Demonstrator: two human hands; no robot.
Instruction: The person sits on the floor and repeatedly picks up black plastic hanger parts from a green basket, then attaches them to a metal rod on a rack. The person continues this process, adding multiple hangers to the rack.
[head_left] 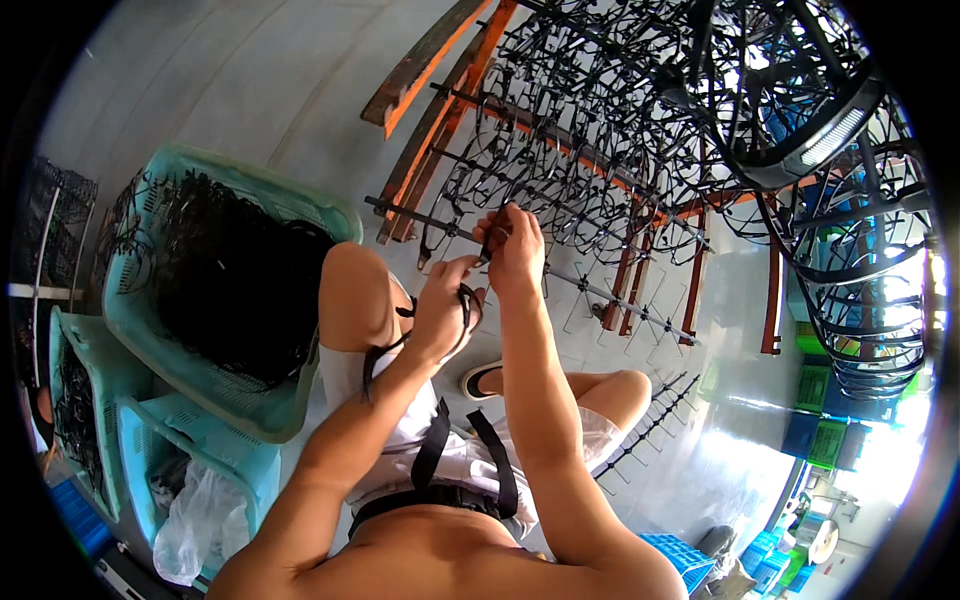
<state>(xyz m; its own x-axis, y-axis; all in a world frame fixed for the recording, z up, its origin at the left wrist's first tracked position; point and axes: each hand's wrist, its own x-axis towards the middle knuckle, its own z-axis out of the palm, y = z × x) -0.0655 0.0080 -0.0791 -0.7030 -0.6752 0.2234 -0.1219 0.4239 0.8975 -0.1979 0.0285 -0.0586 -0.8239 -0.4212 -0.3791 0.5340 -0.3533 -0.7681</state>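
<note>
My left hand (443, 308) is closed around several thin black curved pieces, whose ends stick out beside the wrist and past the fingers. Close against it, my right hand (515, 252) has its fingers curled in a pinch on a small dark curved piece (493, 238). Both hands are at a long grey rod (570, 278) with wire hooks, which runs slantwise across in front of me. Similar black pieces hang from the rod's left part near my fingers, while hooks toward its right end show bare. Exactly where the pinched piece meets the rod is hidden by my fingers.
An orange rack (455, 110) bears rows of rods thick with black looped parts. Larger black frames (820, 140) hang close at upper right. At my left stands a green basket (330, 205) heaped with black pieces, near a basket (255, 470) holding clear plastic. Another hooked rod (650, 430) lies at right.
</note>
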